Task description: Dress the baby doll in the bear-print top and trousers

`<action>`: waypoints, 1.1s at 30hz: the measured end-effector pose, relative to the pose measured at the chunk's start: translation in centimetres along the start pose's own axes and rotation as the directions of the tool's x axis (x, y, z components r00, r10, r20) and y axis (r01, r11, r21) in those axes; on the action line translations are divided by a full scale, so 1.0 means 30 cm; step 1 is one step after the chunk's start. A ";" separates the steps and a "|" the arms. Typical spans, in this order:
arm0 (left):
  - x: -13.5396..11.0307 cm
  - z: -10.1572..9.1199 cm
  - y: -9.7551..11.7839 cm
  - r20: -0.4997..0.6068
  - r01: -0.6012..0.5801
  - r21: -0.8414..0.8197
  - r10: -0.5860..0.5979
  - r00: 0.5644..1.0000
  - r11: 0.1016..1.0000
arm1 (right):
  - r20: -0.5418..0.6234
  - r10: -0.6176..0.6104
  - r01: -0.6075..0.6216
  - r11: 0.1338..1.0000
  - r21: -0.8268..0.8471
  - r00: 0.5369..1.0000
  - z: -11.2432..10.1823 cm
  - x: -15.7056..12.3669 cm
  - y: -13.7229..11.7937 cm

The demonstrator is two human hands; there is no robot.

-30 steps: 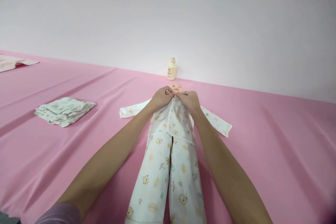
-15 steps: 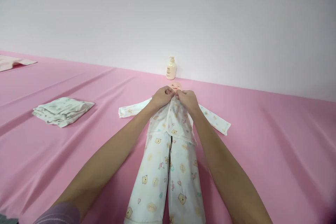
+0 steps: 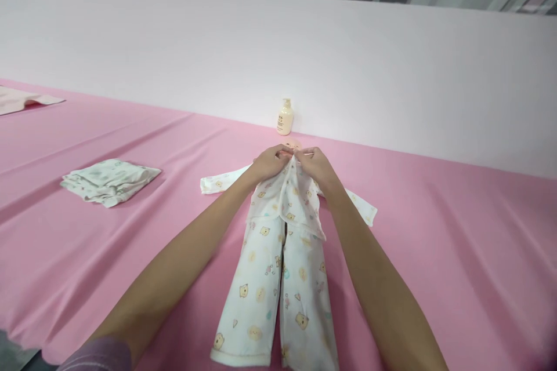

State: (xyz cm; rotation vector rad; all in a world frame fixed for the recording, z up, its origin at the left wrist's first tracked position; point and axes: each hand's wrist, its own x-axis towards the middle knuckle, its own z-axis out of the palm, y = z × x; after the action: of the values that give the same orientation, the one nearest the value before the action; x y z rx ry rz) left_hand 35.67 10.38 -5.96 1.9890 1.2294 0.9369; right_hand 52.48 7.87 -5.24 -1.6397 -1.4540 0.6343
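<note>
A baby doll (image 3: 291,143) lies on its back on the pink cloth, dressed in a white printed baby jacket (image 3: 301,200) and matching trousers (image 3: 252,284). At the jacket's neckline my left hand (image 3: 272,162) and my right hand (image 3: 315,164) meet, fingertips pinching the two front edges. The jacket front is drawn up slightly there, below the doll's chin. Both sleeves stretch out sideways, the left one flat. My hands hide the doll's neck and part of its head. Whatever fastener sits between the fingertips is too small to make out.
A cream pump bottle (image 3: 285,117) stands beyond the doll's head, close to the white wall (image 3: 174,52). Folded printed cloth (image 3: 111,181) lies to the left on the pink sheet (image 3: 174,313). Another pale pink cloth (image 3: 26,98) is at the far left.
Both hands stay at the neckline, and the pinched jacket edges are lifted a little higher. The right-hand sleeve has shifted slightly inward. The camera view has moved slightly.
</note>
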 end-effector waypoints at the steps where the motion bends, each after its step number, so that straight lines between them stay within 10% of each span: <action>1: -0.020 -0.010 0.006 -0.014 -0.008 0.040 0.008 1.000 0.999 | -0.035 -0.034 0.034 0.999 -0.004 0.999 -0.012 -0.036 -0.010; 9: -0.383 -0.093 0.032 0.074 -0.194 0.173 0.184 0.980 0.965 | 0.320 -0.314 0.393 0.892 -0.223 0.894 -0.101 -0.467 -0.011; 16: -0.471 -0.054 0.017 0.087 -0.317 0.350 0.306 0.948 0.882 | 0.225 -0.481 0.524 0.691 -0.497 0.847 -0.012 -0.516 0.052; 23: -0.440 -0.090 0.038 0.163 -0.319 0.666 0.285 0.944 0.675 | 0.160 -0.449 0.463 0.728 -0.505 0.879 -0.048 -0.496 0.032; 27: -0.454 -0.206 -0.012 -0.019 -0.117 0.644 0.169 0.985 0.756 | -0.033 -0.276 0.230 0.854 -0.466 0.961 -0.235 -0.462 0.073; 33: -0.538 -0.360 -0.220 -0.215 0.323 0.496 -0.247 0.945 0.806 | -0.136 0.077 -0.145 0.776 -0.613 0.988 -0.521 -0.477 0.328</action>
State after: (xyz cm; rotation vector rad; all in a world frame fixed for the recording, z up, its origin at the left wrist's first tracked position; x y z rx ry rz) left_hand 18.54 -0.46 -9.11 2.0657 1.9780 0.6345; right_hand 67.68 -9.73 -7.46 -2.2434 -1.5946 0.1070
